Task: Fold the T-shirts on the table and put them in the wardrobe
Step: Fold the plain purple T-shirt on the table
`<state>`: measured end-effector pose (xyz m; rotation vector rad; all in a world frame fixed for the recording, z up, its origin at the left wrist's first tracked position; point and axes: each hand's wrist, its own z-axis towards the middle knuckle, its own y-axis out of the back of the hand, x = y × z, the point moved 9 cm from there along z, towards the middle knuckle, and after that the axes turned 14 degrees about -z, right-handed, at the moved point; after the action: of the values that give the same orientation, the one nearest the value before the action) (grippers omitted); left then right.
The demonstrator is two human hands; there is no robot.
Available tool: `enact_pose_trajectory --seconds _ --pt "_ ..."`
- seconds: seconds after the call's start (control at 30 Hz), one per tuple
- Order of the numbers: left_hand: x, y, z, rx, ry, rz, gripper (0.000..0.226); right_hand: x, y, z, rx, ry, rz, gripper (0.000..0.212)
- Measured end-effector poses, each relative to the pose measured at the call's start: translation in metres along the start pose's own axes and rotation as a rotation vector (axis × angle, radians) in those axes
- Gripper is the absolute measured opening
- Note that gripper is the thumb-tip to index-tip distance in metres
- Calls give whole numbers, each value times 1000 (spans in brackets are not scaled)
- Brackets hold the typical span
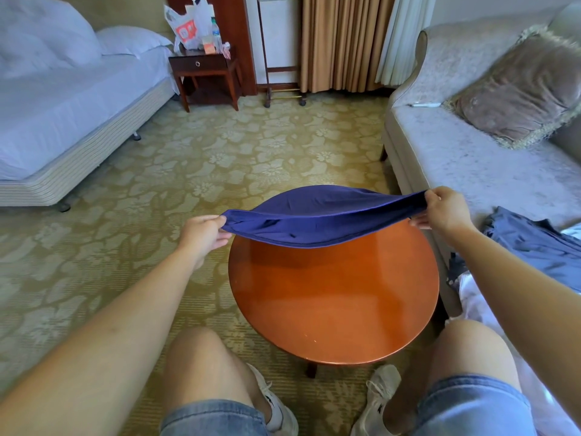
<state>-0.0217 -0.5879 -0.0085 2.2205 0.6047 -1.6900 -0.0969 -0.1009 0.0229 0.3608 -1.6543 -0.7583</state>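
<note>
While left grip and right grip pinch its ends, navy T-shirt sags between them.

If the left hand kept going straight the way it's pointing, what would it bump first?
The blue T-shirt that the left hand pinches; beyond it, probably just air above the carpet, though depth is unclear.

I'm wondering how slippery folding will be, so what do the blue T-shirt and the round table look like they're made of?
The blue T-shirt looks like thin, soft knit, perhaps cotton jersey: it sags limply between the left hand and right hand. The round table looks like wood under glossy reddish varnish: its top shows soft reflections.
</note>
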Motion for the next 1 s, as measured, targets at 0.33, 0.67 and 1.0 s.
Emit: enact_pose_trajectory --seconds 0.33,0.67,1.0 --pt "1 -11 0 123 31 53 22 7 1 5 90 100 -76 21" --pt "8 -25 0 216 -60 642 26 4 -2 6 160 111 -168 20" --pt "25 -37 -5 311 -121 826 14 -20 -21 4 165 91 -406 5"
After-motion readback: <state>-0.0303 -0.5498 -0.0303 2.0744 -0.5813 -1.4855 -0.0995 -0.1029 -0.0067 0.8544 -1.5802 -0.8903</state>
